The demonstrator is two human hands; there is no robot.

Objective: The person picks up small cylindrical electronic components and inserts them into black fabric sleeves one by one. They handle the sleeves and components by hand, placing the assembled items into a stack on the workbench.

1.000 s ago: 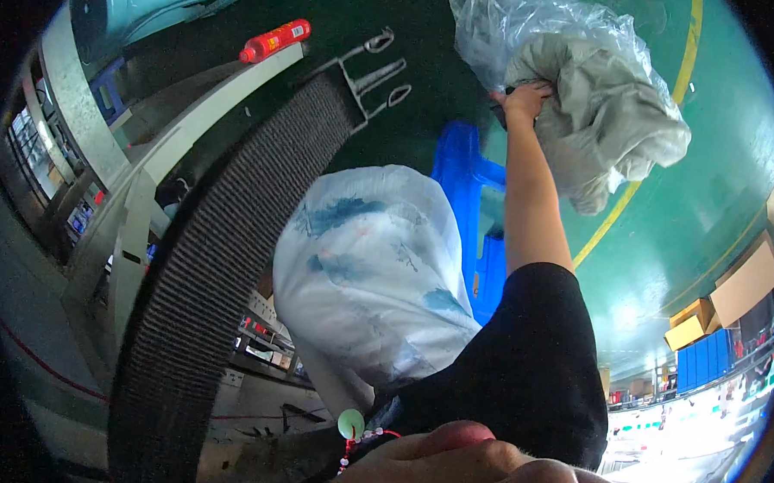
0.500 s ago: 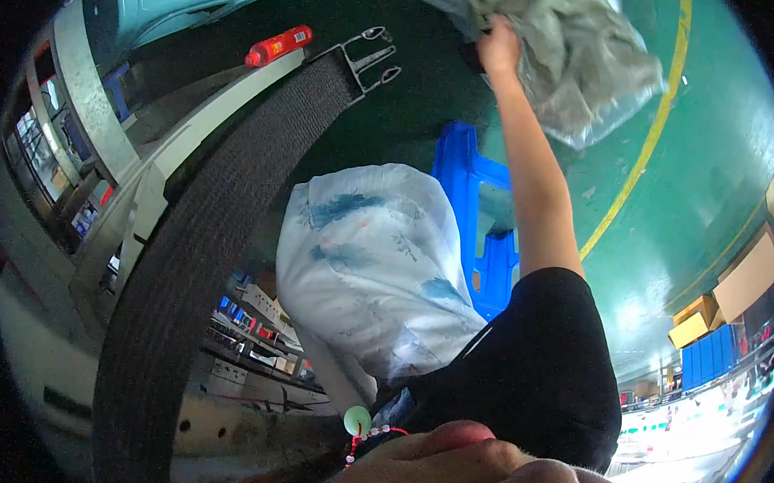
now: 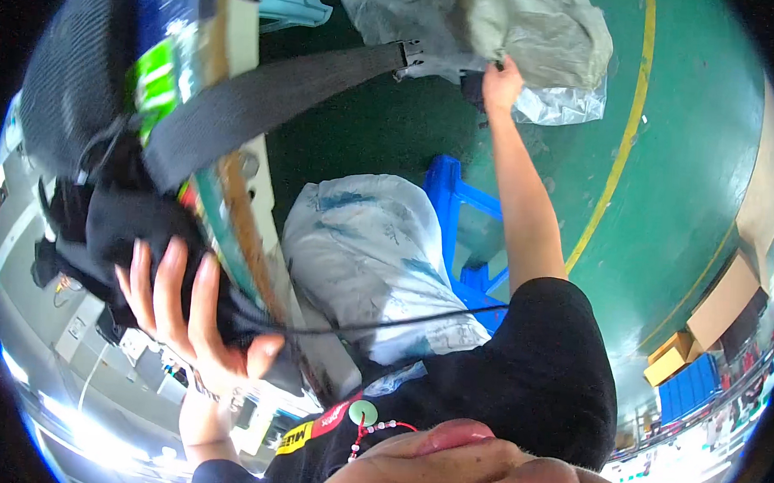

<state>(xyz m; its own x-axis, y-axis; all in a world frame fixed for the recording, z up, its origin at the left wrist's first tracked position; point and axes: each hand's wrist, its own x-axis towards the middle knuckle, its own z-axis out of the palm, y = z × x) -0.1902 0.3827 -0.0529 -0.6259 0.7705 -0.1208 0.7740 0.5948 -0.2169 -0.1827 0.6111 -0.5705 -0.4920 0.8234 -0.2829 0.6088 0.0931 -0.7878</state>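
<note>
On the left, my left hand (image 3: 195, 324) wraps its fingers and thumb around a bunched black fabric piece (image 3: 137, 222), perhaps a bag. Above it, a wide black webbing strap (image 3: 277, 99) stretches to the right, ending in a side-release buckle (image 3: 409, 59). My right arm reaches far forward. At its end my right hand (image 3: 502, 87) has its fingers closed on the near edge of a khaki cloth bundle (image 3: 543, 32). Clear plastic (image 3: 574, 105) shows under the bundle. Something dark sits beside the right hand, its kind unclear.
White cloth with blue patterns (image 3: 361, 240) covers my lap. A blue plastic stool (image 3: 444, 179) stands to its right, a pale teal stool (image 3: 293, 11) at the top. A worn-edged bench (image 3: 253, 236) runs along the left. Cardboard boxes (image 3: 721, 299) and a blue crate (image 3: 690, 388) lie far right.
My left hand has come into view with the black fabric. The strap has shifted and its buckle moved right, near the bundle. The bundle has moved slightly left; the red bottle is out of sight.
</note>
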